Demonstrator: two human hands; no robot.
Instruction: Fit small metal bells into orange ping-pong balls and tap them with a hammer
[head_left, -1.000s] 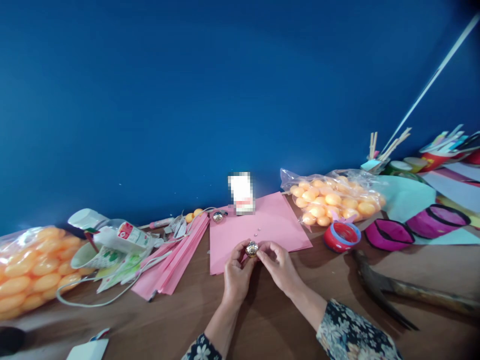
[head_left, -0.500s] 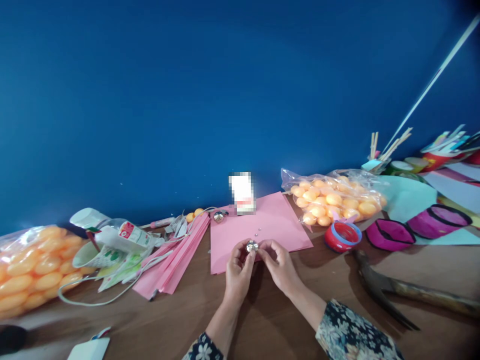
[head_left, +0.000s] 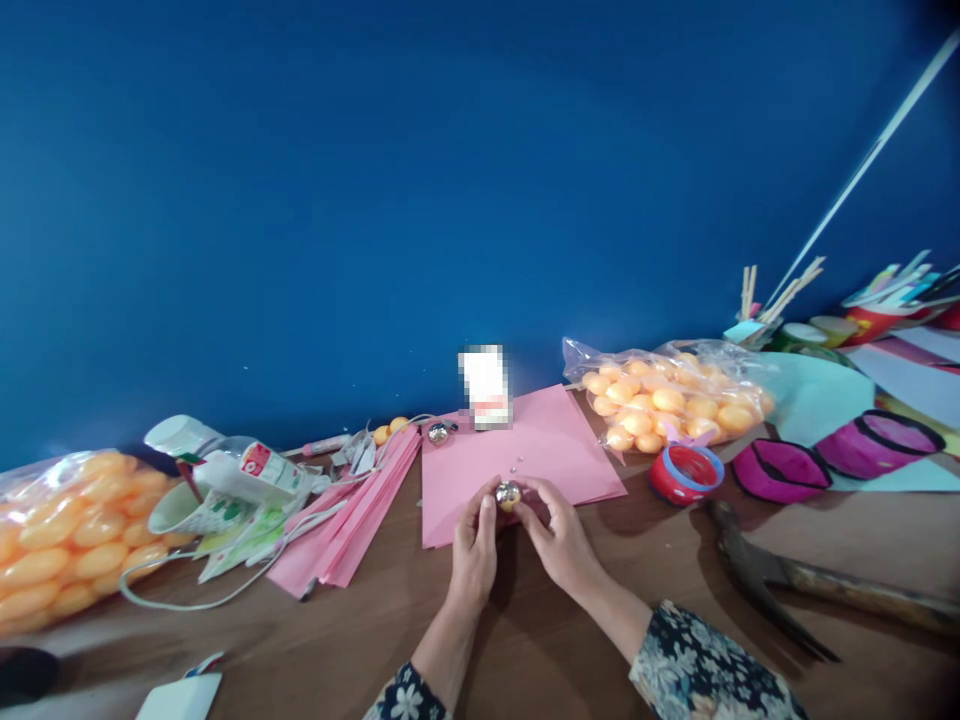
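Note:
A small shiny metallic ball (head_left: pixel 508 495) is pinched between my two hands, above the front edge of a pink paper stack (head_left: pixel 555 440). My left hand (head_left: pixel 474 540) closes on its left side with thumb and fingers. From the other side, the fingertips of my right hand (head_left: pixel 556 535) grip it as well. Just beyond the ball, a few tiny shiny bits (head_left: pixel 517 463) lie on the pink paper. A second shiny round object (head_left: pixel 438 433) sits by the paper's far left corner.
Bags of orange balls lie at left (head_left: pixel 82 535) and back right (head_left: pixel 667 400). Nearer on the right are a red bowl (head_left: pixel 684 480), magenta fabric rings (head_left: pixel 780 470) and a claw hammer (head_left: pixel 825 580). Pink strips (head_left: pixel 360 520), a cord and a bottle (head_left: pixel 255 470) crowd the left.
The ball has turned in my fingers, and more of its face now shows. My left thumb has shifted left along it; both hands stay in nearly the same place.

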